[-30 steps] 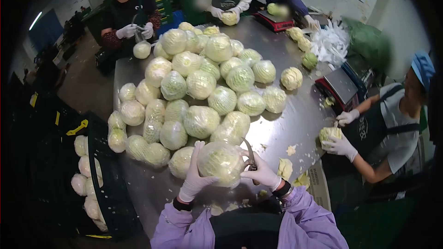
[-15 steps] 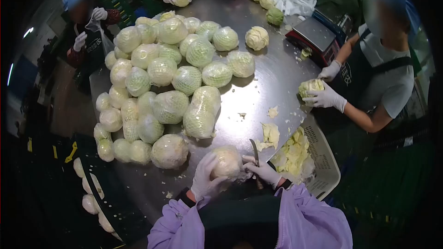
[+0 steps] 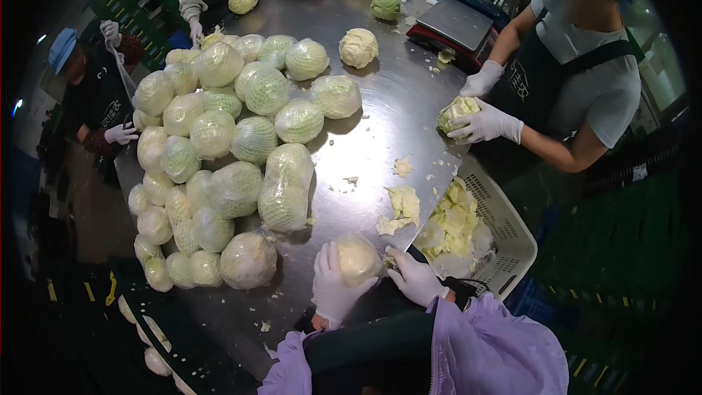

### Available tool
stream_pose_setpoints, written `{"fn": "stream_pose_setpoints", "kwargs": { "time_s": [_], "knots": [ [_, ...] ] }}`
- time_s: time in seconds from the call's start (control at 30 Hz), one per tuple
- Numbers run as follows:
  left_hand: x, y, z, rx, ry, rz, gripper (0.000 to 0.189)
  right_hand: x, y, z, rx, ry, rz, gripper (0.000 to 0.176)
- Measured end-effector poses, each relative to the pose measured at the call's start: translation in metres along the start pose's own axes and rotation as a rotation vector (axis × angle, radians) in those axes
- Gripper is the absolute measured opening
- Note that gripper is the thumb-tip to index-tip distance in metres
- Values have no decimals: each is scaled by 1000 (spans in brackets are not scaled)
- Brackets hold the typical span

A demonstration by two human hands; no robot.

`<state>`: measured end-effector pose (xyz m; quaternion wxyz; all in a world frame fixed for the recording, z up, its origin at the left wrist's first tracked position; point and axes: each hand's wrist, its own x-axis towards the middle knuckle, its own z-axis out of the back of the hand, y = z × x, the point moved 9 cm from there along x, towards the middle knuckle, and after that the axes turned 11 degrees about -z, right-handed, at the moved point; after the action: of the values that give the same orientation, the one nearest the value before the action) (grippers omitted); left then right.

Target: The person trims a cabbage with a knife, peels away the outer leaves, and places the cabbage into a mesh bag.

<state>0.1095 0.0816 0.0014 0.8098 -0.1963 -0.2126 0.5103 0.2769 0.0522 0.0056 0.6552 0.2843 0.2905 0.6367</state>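
Note:
A pale, round cabbage (image 3: 357,257) stands at the near edge of the steel table. My gloved left hand (image 3: 335,291) is closed around its left side, fingers up along it. On the other side, my gloved right hand (image 3: 417,279) is bent with thumb and fingers drawn together, close to the cabbage. A small greenish scrap (image 3: 388,260) shows by those fingertips; what they grip is not clear. Left of my hands lies a large film-wrapped cabbage (image 3: 249,260), at the corner of a big heap of wrapped cabbages (image 3: 213,134).
Loose leaves (image 3: 401,206) lie on the steel table (image 3: 340,175). A pale crate (image 3: 518,238) of trimmings stands at the right edge. Across the table, a co-worker (image 3: 559,80) holds a cabbage (image 3: 458,115) near a scale (image 3: 455,25). Two more people stand at the far left.
The view has swung, shifting the heap left and down. The curved knife seen earlier in my right hand no longer shows plainly. My left hand has stayed on the cabbage.

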Motion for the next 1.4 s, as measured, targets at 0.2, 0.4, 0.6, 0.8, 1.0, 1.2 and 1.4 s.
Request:
{"fn": "stream_pose_setpoints", "kwargs": {
  "time_s": [0.2,0.4,0.6,0.8,1.0,1.2,1.4],
  "knots": [
    [5,2,-3,-26,-21,69,105,1,-8,-36,-193,212,-142,18],
    [14,2,-3,29,23,72,103,1,-10,-37,-266,281,-157,14],
    [18,4,-8,30,45,68,102,10,-29,-50,-303,352,-204,14],
    [21,8,-6,27,79,102,101,7,-14,-38,-265,387,-238,14],
    [24,3,-9,-4,64,59,99,16,-43,-66,-345,355,-231,17],
    [15,17,3,32,-15,-15,98,39,-77,-82,-228,373,-177,21],
    [-4,92,4,-571,-142,170,92,27,-50,-17,-322,478,-68,22]
  ]
}}
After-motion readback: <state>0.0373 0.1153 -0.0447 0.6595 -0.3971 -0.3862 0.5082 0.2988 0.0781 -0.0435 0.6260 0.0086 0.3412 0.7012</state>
